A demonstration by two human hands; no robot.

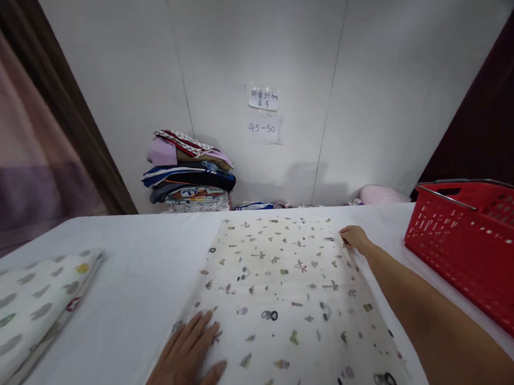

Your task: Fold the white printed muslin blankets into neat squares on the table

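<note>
The printed cloth (pixel 276 299) lies flat across the middle of the surface (pixel 136 278). The left hand (pixel 186 357) rests palm-down, fingers loose, on its near left side, probably steadying it; the right hand (pixel 355 237) pinches its far right corner, seemingly to keep that edge straight. The red basket (pixel 464 248) stands aside, leaving the cloth room.

From my remote seat, through the head view, I count one left hand (pixel 187 358), one right hand (pixel 354 238), one patterned cloth (pixel 288 303), one folded spotted cloth (pixel 29 308), one red basket (pixel 468 254), one white table (pixel 136 284), one tall stack of fabrics (pixel 190 173) and two paper notes (pixel 263 98).
</note>
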